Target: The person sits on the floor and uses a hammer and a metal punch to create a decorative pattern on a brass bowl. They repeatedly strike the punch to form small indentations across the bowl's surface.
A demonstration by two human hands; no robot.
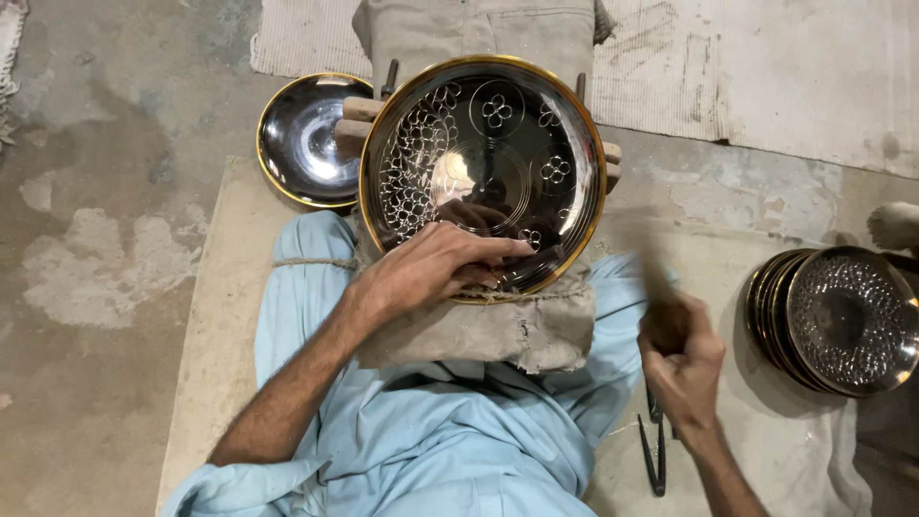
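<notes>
Floor mat (211, 316) bears stacked plates (842, 321) (patterned) and dark pliers (655, 450).

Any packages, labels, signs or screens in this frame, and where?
None in view. What shows is unlabelled metalwork: the left hand rests on a dark round engraved plate with a gold rim, a plain dark plate lies behind it, a stack of patterned plates stands at right, and the right hand is blurred.

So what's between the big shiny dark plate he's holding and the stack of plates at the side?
In the head view, between the engraved dark gold-rimmed plate and the stacked plates: pale mat and the blurred right hand.
</notes>
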